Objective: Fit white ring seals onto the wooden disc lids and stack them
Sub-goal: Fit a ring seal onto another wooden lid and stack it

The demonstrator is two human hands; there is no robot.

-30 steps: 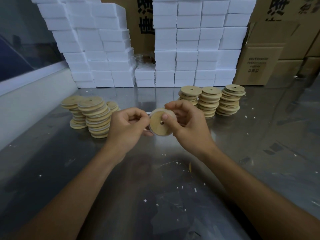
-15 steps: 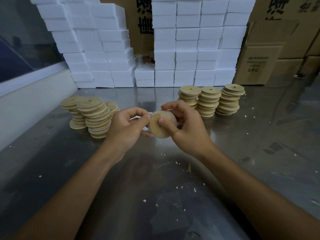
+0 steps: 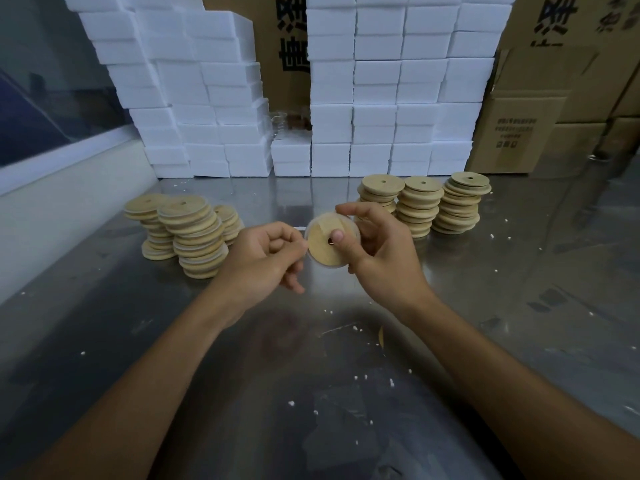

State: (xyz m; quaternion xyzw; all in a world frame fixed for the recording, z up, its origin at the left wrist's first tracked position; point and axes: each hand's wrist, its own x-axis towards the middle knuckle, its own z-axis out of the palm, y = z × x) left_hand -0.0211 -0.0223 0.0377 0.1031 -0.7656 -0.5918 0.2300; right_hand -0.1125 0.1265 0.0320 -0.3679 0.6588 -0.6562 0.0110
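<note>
Seating the white ring seal (image 3: 313, 258) round the wooden disc lid (image 3: 323, 245): since a second ago the right hand (image 3: 377, 251) has turned it face-on, thumb by the hole, fingers curled behind. Left hand (image 3: 266, 258) pinches the ring at the rim. Nearly fitted (my read); stacks (image 3: 194, 237) wait on the desk (image 3: 311, 393).

Upright wooden disc lid (image 3: 323, 245), white-rimmed

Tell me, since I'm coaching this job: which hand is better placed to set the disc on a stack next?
Probably the right hand: its grip already holds the wooden disc. The left hand only pinches the white ring at the disc's edge.
</note>
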